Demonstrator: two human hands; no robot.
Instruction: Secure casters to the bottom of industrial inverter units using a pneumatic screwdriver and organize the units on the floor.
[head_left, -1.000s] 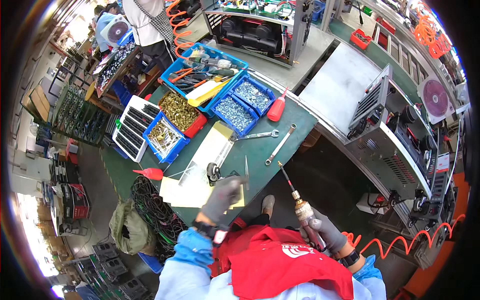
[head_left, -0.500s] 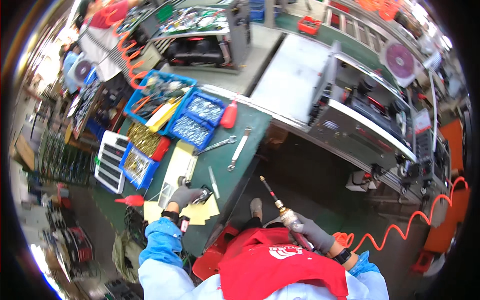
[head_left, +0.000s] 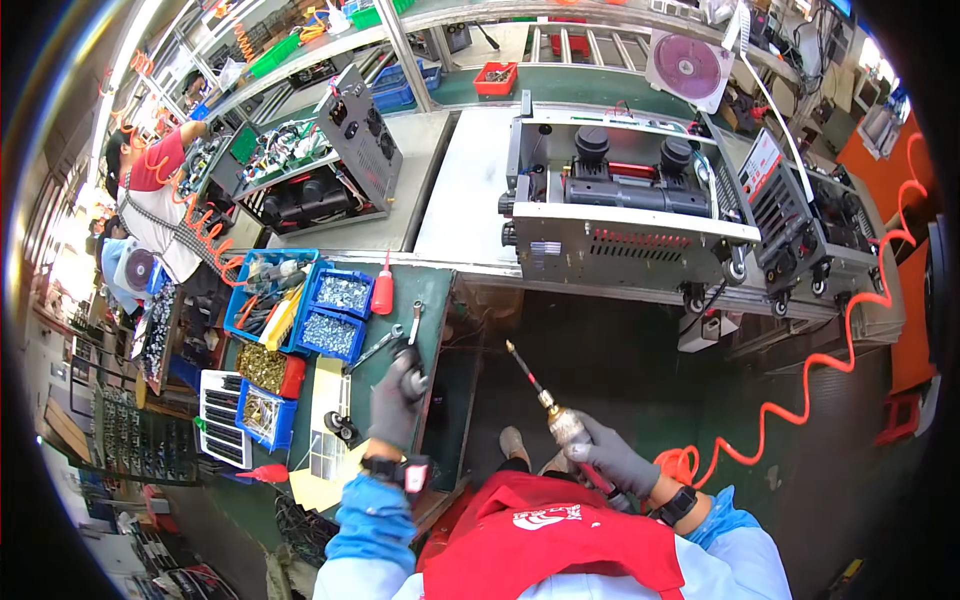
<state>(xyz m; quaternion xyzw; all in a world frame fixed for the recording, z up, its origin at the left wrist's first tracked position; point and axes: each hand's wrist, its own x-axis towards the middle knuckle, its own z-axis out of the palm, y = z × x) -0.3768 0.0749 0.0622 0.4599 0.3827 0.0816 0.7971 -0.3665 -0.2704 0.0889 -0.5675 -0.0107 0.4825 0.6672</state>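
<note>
A power driver (head_left: 566,424) sits lower right of centre, wrapped in the closed right hand (head_left: 616,455), while the curled left hand (head_left: 394,410) grips a black caster (head_left: 409,372) lower left of centre, beside the green surface's (head_left: 426,286) wrenches (head_left: 417,318).

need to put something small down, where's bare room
Bare: the white panel between the left machine and right machine; a narrow strip of green table between its right edge and the rightmost wrench. Crowded: left of the upper red bottle, among blue bins.
</note>
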